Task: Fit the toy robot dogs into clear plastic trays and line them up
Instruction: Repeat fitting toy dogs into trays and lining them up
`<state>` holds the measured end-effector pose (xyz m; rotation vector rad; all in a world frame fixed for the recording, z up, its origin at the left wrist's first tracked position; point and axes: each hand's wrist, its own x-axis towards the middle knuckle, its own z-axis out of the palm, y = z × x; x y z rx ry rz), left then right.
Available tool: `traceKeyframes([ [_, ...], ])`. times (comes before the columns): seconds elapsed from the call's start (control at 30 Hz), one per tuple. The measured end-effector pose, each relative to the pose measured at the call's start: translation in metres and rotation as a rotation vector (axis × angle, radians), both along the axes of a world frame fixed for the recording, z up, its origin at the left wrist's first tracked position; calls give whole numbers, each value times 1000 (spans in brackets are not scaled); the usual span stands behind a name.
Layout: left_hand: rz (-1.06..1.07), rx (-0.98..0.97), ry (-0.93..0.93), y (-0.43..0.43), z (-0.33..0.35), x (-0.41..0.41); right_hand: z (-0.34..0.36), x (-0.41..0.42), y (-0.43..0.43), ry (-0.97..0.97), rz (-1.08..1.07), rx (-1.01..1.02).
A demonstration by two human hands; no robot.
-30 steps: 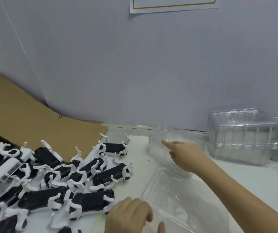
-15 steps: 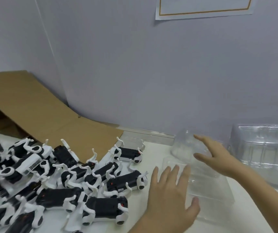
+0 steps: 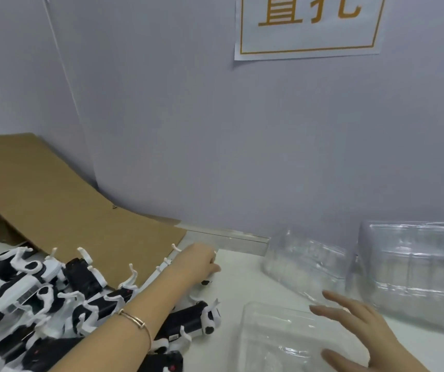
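Several black-and-white toy robot dogs (image 3: pixel 54 304) lie in a heap at the left of the white table. My left hand (image 3: pixel 196 261) reaches over the heap to its far edge. Its fingers curl down around one toy robot dog (image 3: pixel 206 281), which is mostly hidden under the hand. An empty clear plastic tray (image 3: pixel 274 334) lies flat at the near right. My right hand (image 3: pixel 357 331) is over the tray's right side, fingers spread and holding nothing.
A second clear tray (image 3: pixel 301 264) lies tilted behind the flat one. A stack of clear trays (image 3: pixel 417 277) stands at the far right. A brown cardboard sheet (image 3: pixel 54 197) leans against the grey wall at the left, and a paper sign (image 3: pixel 309 25) hangs above.
My left hand has moved from the near tray forward and left onto the farthest dog. My right hand has drawn back from the tilted tray to the flat one. The view has tilted up.
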<state>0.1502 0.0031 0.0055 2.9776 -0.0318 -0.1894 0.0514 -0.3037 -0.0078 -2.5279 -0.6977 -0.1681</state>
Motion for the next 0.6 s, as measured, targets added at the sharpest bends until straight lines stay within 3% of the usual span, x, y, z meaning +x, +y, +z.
traceKeyframes([
  [0.07,31,-139,-109,1,8,1,2,-3,-2,-69,-46,233],
  [0.1,73,-326,-207,0,15,0,3,-4,-2,-92,-53,340],
  [0.23,196,-1414,-497,-34,52,-18,16,0,14,-129,-86,624],
  [0.33,73,-1847,-454,-72,63,-45,24,7,36,-20,-102,782],
  [0.43,-55,-1918,-393,-104,58,-73,30,14,56,15,-127,885],
  [0.53,-109,-1855,-378,-116,46,-90,27,18,63,-86,-196,987],
  [0.6,-112,-1757,-436,-112,39,-94,22,19,58,-152,-208,918],
])
